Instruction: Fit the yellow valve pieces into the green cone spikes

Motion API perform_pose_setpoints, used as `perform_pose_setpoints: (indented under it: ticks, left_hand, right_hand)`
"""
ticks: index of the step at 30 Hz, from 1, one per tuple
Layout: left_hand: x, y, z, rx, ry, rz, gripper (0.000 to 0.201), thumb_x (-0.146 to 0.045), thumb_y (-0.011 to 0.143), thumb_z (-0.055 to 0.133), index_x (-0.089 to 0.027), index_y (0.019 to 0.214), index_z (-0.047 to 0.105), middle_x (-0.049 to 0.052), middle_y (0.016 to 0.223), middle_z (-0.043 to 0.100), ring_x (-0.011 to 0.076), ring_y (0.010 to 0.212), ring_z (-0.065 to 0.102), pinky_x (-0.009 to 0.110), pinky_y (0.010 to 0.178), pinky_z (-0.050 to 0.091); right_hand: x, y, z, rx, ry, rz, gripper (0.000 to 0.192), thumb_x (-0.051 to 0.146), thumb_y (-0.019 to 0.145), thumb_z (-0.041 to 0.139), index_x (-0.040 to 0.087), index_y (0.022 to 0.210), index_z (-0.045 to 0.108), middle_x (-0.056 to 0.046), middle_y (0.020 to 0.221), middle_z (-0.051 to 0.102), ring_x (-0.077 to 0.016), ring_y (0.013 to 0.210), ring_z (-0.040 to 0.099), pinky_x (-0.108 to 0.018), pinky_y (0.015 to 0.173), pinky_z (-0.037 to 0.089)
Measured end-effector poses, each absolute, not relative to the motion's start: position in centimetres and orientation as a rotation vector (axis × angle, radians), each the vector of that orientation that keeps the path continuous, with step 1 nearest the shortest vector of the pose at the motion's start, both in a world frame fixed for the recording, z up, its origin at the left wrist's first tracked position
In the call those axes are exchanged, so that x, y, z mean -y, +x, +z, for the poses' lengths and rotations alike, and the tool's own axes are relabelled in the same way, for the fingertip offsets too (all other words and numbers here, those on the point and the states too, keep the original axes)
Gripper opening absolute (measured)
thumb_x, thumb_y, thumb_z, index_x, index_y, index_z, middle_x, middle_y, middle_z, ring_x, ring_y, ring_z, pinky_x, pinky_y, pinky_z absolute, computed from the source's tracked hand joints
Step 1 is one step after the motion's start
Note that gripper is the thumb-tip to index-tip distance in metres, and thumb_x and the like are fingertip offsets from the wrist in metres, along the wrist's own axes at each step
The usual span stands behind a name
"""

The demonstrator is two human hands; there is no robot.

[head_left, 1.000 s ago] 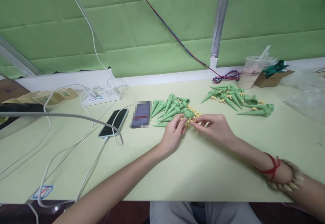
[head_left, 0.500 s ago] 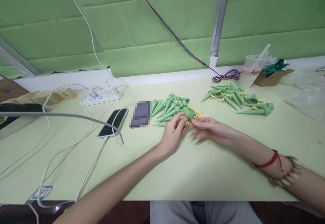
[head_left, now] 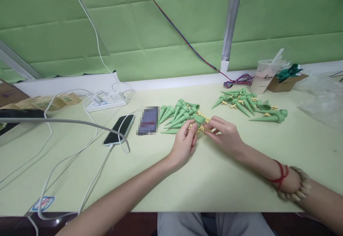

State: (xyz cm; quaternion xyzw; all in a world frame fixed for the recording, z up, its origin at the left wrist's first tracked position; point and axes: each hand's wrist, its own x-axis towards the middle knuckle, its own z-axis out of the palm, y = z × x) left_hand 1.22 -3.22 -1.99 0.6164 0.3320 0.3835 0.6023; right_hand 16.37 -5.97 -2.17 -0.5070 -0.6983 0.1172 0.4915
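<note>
A small assembly workshop: piles of identical green plastic cones (head_left: 179, 116) lie sorted on a pale tabletop (head_left: 214, 179), with a power strip (head_left: 108, 100), loose wires (head_left: 237, 80), a cardboard box (head_left: 288, 80) and green sheeting (head_left: 160, 25) behind.

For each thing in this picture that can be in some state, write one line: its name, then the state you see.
Left hand: grip shut on a green cone.
Right hand: fingertips pinched at small yellow pieces beside that cone.
Phone: flat, screen dark, cable plugged in.
Power strip: plugs inserted.
Plastic cup: upright, straw in it.
Cardboard box: open, green items inside.
Cones at right: lying down, yellow pieces fitted.
</note>
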Motion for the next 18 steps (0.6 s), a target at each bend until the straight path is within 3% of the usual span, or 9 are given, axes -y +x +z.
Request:
perform_pose_setpoints:
  ticks: [2, 5, 9, 14, 18]
  left_hand:
    - [3.2, 1.1, -1.8, -0.761, 1.387, 0.905, 0.028, -0.050, 0.084, 0.042, -0.022, 0.088, 0.043, -0.011, 0.046, 0.030, 0.0045, 0.030, 0.025, 0.016, 0.030, 0.022]
    - [2.9, 0.9, -1.6, -0.793, 1.402, 0.993, 0.028, -0.050, 0.085, 0.041, -0.021, 0.081, 0.041, -0.010, 0.045, 0.031, 0.0044, 0.031, 0.029, 0.015, 0.032, 0.022]
    - [2.1, 0.6, -1.7, -0.856, 1.457, 1.108, 0.026, -0.048, 0.086, 0.042, -0.022, 0.090, 0.044, -0.009, 0.047, 0.035, 0.0056, 0.038, 0.034, 0.016, 0.038, 0.027]
    - [0.9, 0.1, -1.8, -1.036, 1.641, 1.225, 0.031, -0.042, 0.085, 0.046, -0.021, 0.108, 0.047, -0.004, 0.059, 0.047, 0.0101, 0.056, 0.047, 0.020, 0.052, 0.037]
    - [-0.7, -0.9, -1.9, -1.162, 1.937, 1.337, 0.034, -0.036, 0.088, 0.041, -0.022, 0.118, 0.048, 0.007, 0.100, 0.057, 0.0178, 0.093, 0.054, 0.029, 0.077, 0.042]
  right_hand:
    - [5.9, 16.4, -2.0, 1.671, -1.230, 0.283, 0.010, 0.024, 0.076, 0.054, 0.020, 0.067, 0.055, -0.003, 0.073, 0.056, -0.0138, 0.066, 0.055, -0.022, 0.053, 0.050]
    - [5.8, 16.2, -1.6, 1.454, -1.274, 0.623, 0.017, 0.034, 0.073, 0.062, 0.019, 0.074, 0.054, -0.004, 0.078, 0.059, -0.0149, 0.064, 0.059, -0.022, 0.044, 0.051]
    - [5.2, 16.5, -1.7, 1.263, -1.279, 0.985, 0.035, 0.045, 0.065, 0.069, 0.017, 0.074, 0.051, -0.003, 0.072, 0.060, -0.0148, 0.059, 0.061, -0.026, 0.047, 0.055]
    - [4.2, 17.7, -2.8, 1.363, -1.334, 0.866, 0.035, 0.039, 0.070, 0.065, 0.015, 0.096, 0.061, -0.008, 0.092, 0.061, -0.0134, 0.061, 0.063, -0.028, 0.052, 0.058]
    - [4.0, 18.0, -3.0, 1.461, -1.300, 0.659, 0.041, 0.026, 0.072, 0.063, 0.018, 0.113, 0.057, -0.009, 0.106, 0.060, -0.0169, 0.084, 0.063, -0.026, 0.061, 0.059]
